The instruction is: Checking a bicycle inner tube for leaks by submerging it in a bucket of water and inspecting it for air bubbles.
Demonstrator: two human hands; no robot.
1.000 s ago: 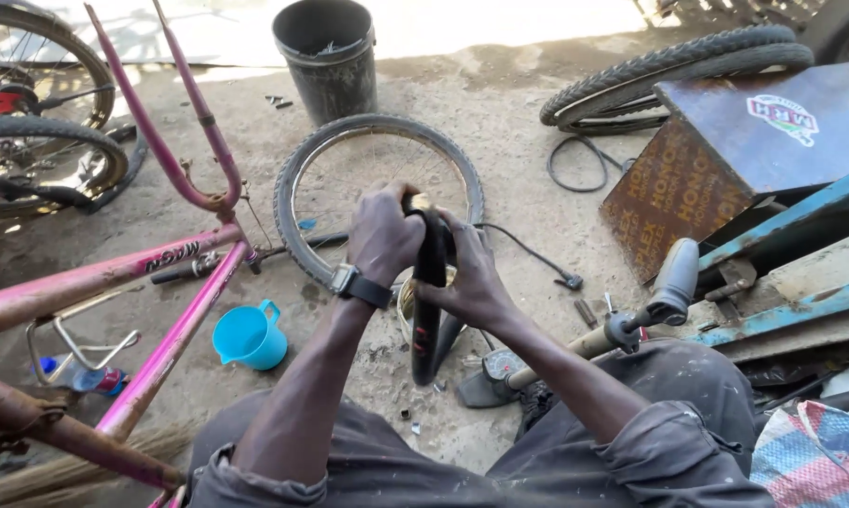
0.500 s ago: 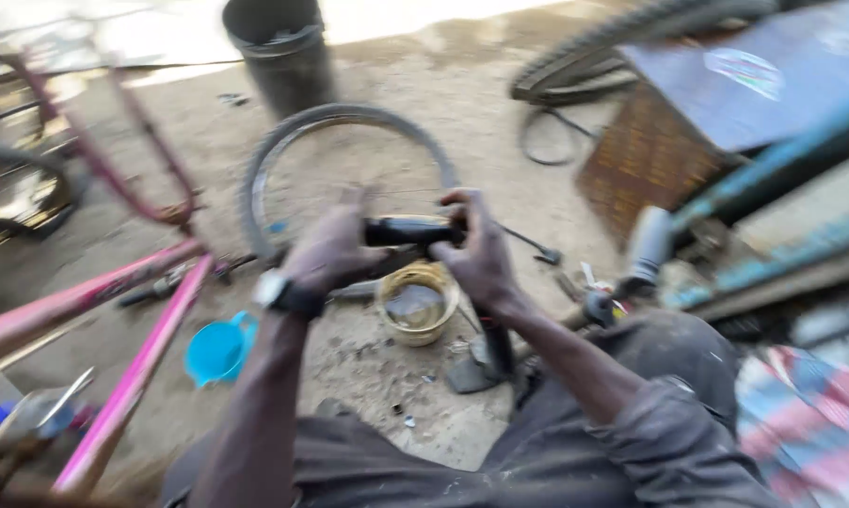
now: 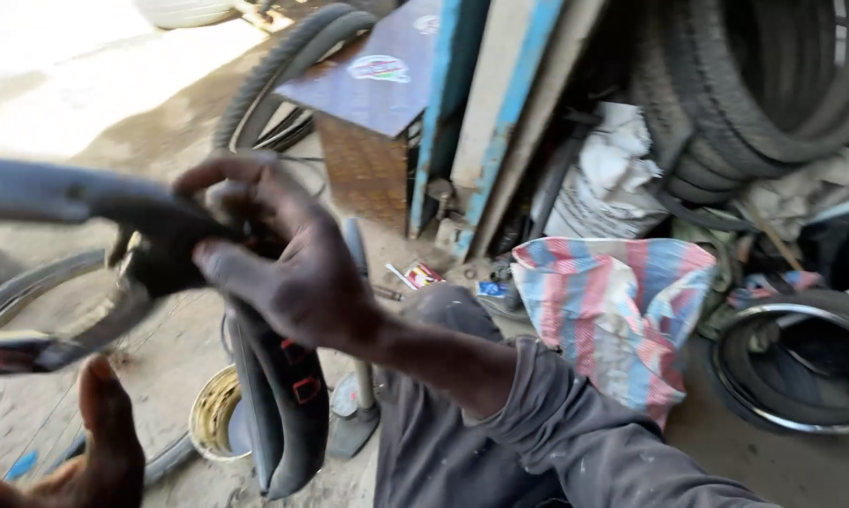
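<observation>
gripping the black inner tube [image 3: 161,235] in my right hand [image 3: 283,263], i'm checking along it. my left hand [image 3: 104,442] hangs open below; next i'd feed more tube through.

Inner tube [image 3: 283,414]: black, with two red rectangular patches. Woven bag [image 3: 622,301]: red, white and blue stripes. Door frame [image 3: 453,113]: light blue paint. Wooden box [image 3: 373,122]: brown, dark purple top. Stacked tyres [image 3: 754,85]: black. Tin can [image 3: 213,414]: yellow rim. Sleeve [image 3: 575,442]: dark grey.

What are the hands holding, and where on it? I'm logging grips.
The right hand pinches a black inner tube at its upper fold; the left hand sits below, its grip unclear.
</observation>
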